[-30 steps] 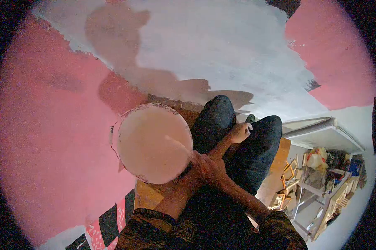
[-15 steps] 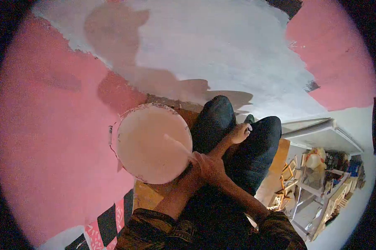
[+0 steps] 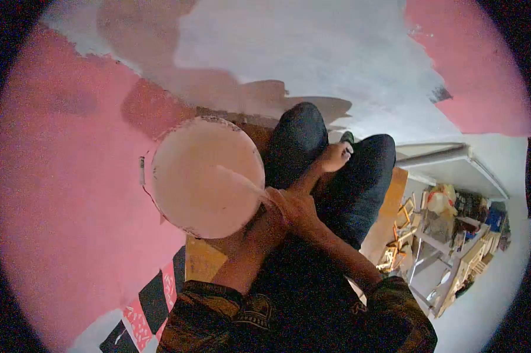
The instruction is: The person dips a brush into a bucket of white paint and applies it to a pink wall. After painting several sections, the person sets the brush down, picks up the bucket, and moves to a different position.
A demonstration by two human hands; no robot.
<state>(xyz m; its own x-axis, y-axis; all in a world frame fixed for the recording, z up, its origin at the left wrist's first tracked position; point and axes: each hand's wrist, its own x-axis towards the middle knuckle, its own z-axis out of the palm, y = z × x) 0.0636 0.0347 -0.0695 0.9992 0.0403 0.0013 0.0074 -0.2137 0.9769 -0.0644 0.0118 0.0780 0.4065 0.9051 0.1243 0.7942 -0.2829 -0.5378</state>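
Observation:
A round bucket [image 3: 208, 225] of pale pink paint stands to the left of my knees, its wire handle hanging at its left rim. My right hand [image 3: 286, 207] is closed around a paint-coated stick [image 3: 242, 181], which slants over the bucket's right rim with its far end at the paint. My forearms cross, with the right hand lying over the left forearm. Between my dark-trousered knees is my left hand [image 3: 337, 157], fingers curled; what they hold, if anything, is hidden.
A wall painted pink [image 3: 83, 206] and whitish grey [image 3: 336, 53] rises ahead, with my shadow on it. An orange-brown board [image 3: 203, 262] shows under the bucket. At the right are a white table-like panel [image 3: 465, 167], wooden frames [image 3: 403, 226] and a cluttered shelf [image 3: 448, 235].
The view has tilted, so everything sits higher in the picture. The stick's end has shifted slightly left within the bucket. Both hands keep nearly the same pose.

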